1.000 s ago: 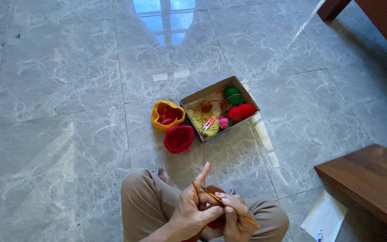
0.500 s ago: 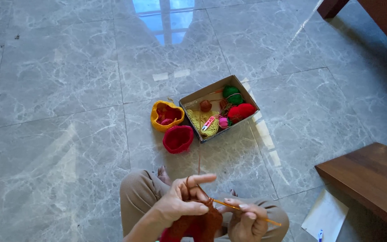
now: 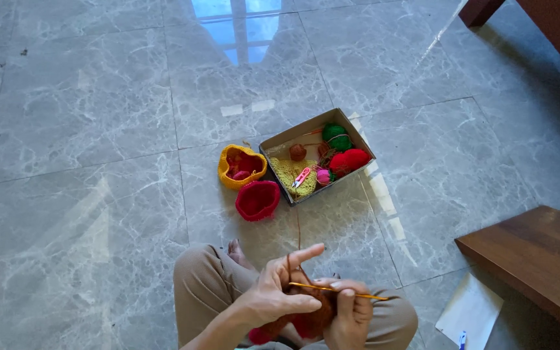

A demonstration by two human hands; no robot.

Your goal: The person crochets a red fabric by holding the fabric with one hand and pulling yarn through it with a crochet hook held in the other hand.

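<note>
Brown and red crochet piece (image 3: 306, 317), bunched low in the lap, pinched between both hands and resting over the tan trousers (image 3: 209, 291). Left hand (image 3: 273, 295) clamped on its upper left edge, thumb and lower fingers closed on the work, index finger stretched straight out toward the box, brown yarn strand (image 3: 298, 233) looped over that finger. Right hand (image 3: 348, 311) just beside, touching the same piece from the right, fingers curled shut round a thin orange crochet hook (image 3: 338, 290). Hook lying nearly level, slightly tilted, tip buried at the left hand, far end poking out past the right knuckles. Wrists close together, both hands backs-up to the camera, left forearm coming in from the lower left.

Strand running up from the fingers across the floor toward a cardboard box (image 3: 280, 144), set at an angle, well apart from the hands. Inside: green yarn ball (image 3: 336, 136), red yarn ball (image 3: 350, 160), small brown ball (image 3: 297, 152), small pink ball (image 3: 323, 176), yellow crocheted piece (image 3: 286, 172) with pink snips (image 3: 301, 177) on top. Just left of the box, a yellow crocheted basket (image 3: 241, 166); below it, touching the box corner, a red crocheted basket (image 3: 257, 199). Bare toes (image 3: 234, 247) peeking beside the knee. Grey marble floor (image 3: 85, 129) all round. Wooden bench (image 3: 539, 259) off to the right, white paper (image 3: 471, 310) with a blue pen (image 3: 462, 339) beneath its edge.
</note>
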